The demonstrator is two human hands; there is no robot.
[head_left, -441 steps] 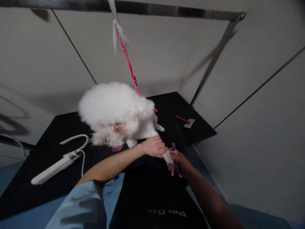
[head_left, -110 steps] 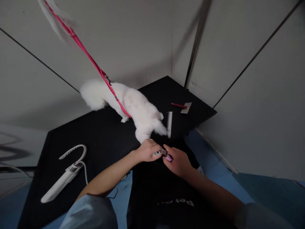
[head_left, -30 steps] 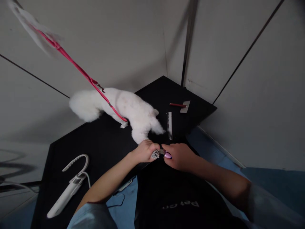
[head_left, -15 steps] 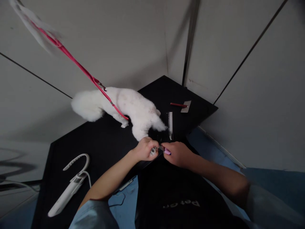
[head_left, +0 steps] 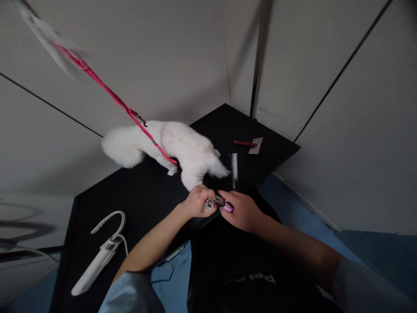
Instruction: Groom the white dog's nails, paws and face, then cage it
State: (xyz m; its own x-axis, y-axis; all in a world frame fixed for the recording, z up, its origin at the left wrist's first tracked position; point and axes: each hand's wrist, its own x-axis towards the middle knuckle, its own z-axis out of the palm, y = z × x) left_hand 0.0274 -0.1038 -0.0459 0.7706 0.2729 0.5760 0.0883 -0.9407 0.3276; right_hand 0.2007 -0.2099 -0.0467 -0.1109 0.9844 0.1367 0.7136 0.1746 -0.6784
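A white dog (head_left: 182,141) stands on a black table (head_left: 137,195), its head end near my hands. My left hand (head_left: 198,201) is closed around one of its paws (head_left: 209,204), whose greyish underside shows at the thumb. In my right hand (head_left: 244,211) is a pair of nail clippers (head_left: 228,207) with pink-purple handles. The metal jaws point left, right beside the paw; whether they touch it I cannot tell. My right index finger stretches out above the jaws.
Beyond my right hand lie a metal comb (head_left: 235,169) and a slicker brush (head_left: 256,145) with a red handle. A taut red leash (head_left: 110,92) runs from upper left down to the dog. A white corded device (head_left: 94,267) with a curved arm lies at the table's left. Walls stand behind.
My right index finger has lifted and straightened, and more of the clippers' metal jaws shows beside the paw. The paw has turned slightly in my left hand. The whole view has shifted a little.
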